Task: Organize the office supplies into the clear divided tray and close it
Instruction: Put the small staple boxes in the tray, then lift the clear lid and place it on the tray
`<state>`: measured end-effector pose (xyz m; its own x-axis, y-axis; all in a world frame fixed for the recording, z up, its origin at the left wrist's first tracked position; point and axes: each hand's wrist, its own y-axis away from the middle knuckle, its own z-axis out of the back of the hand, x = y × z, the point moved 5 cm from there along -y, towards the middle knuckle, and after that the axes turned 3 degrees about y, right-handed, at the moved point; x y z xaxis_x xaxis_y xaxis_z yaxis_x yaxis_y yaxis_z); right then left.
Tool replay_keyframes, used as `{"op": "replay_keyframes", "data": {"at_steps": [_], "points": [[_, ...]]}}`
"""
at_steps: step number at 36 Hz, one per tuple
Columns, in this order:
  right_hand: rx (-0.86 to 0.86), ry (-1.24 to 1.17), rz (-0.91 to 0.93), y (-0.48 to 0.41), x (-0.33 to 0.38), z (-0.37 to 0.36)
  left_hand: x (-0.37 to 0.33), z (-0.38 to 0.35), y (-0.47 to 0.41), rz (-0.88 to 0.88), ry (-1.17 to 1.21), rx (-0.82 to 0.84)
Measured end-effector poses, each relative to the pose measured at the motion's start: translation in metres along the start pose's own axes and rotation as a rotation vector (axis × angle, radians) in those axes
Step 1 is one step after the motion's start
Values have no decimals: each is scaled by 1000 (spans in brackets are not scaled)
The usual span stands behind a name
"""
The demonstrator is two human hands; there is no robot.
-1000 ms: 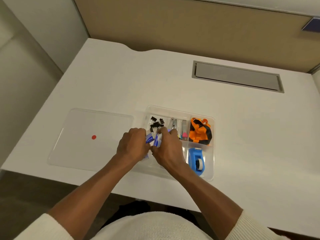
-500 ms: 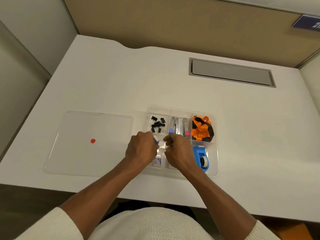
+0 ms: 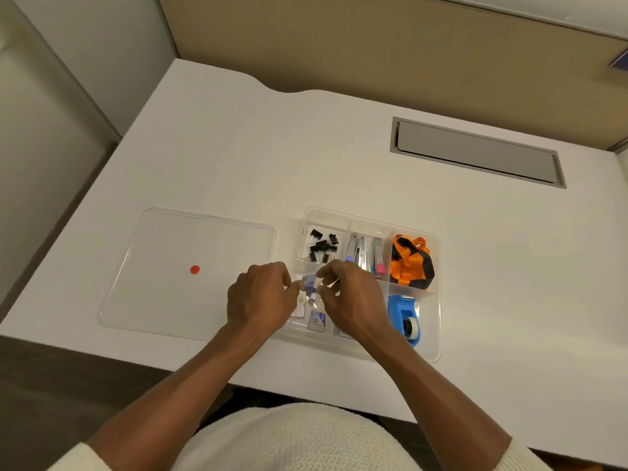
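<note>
Clear divided tray [image 3: 436, 302] on your white desk [image 3: 238, 154], both hands working over its near-left compartments

Your left hand [image 3: 260, 299] and right hand [image 3: 351, 299] meet above the tray, fingertips pinched together on a small blurred purple-and-white item [image 3: 310, 286]; which hand bears it cannot be told. Below it a small purple-and-white box [image 3: 317, 321] lies in the near compartment. Black binder clips [image 3: 321, 248] fill the far-left cell, metal clips [image 3: 365, 254] the middle cell, an orange-and-black lanyard [image 3: 409, 261] the far-right cell, and a blue tape dispenser [image 3: 406, 317] the near-right one. To the left the clear lid [image 3: 163, 294], marked with a red dot [image 3: 194, 269], lies flat just beside the tray
</note>
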<state>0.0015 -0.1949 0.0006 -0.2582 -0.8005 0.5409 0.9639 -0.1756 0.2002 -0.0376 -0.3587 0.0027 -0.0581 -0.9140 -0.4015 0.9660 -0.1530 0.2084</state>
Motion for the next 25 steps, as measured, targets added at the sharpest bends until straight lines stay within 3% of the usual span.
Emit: {"op": "replay_keyframes", "data": {"at_steps": [13, 25], "points": [[47, -69, 227, -15, 75, -27, 123, 57, -15, 295, 99, -189], [184, 132, 41, -43, 118, -103, 230, 64, -58, 476, -58, -115]]}}
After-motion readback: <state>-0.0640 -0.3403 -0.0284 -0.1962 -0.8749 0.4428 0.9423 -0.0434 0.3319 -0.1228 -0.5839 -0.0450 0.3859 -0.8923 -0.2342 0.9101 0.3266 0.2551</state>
